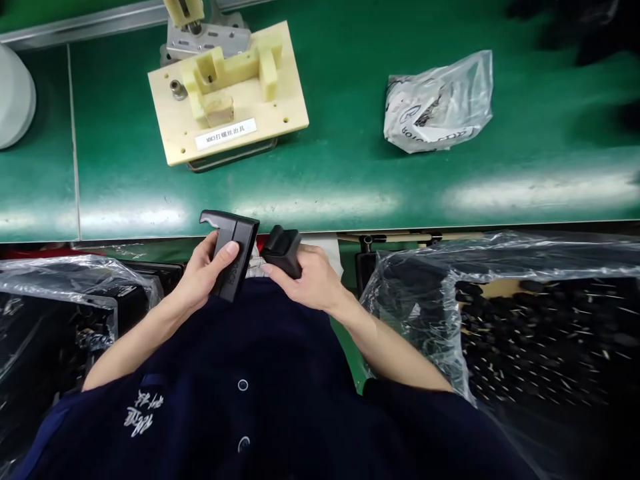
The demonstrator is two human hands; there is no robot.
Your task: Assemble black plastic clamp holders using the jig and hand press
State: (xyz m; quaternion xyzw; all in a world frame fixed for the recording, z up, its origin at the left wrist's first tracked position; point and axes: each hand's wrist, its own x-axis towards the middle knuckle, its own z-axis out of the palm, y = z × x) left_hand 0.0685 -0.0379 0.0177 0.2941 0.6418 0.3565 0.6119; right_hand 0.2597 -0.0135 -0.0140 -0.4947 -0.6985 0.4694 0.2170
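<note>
My left hand (pixel 203 270) is closed round a long black plastic housing (pixel 235 257) with a hooked lip at its upper end and raised lettering on its side. Close by on the right, my right hand (pixel 313 280) grips a smaller, blocky black plastic part (pixel 283 250) with a notched top. The two parts are held near each other in front of my body, a small gap apart, just below the table's front edge. Palms and some fingers are hidden behind the parts.
On the green table (pixel 345 180) stands a yellow screw fixture (pixel 230 93) with a label. A clear plastic bag (pixel 437 107) of small parts lies to its right. Plastic-lined bins of black parts flank me, one right (pixel 545 340), one left (pixel 55 333). A white round object (pixel 15 97) sits far left.
</note>
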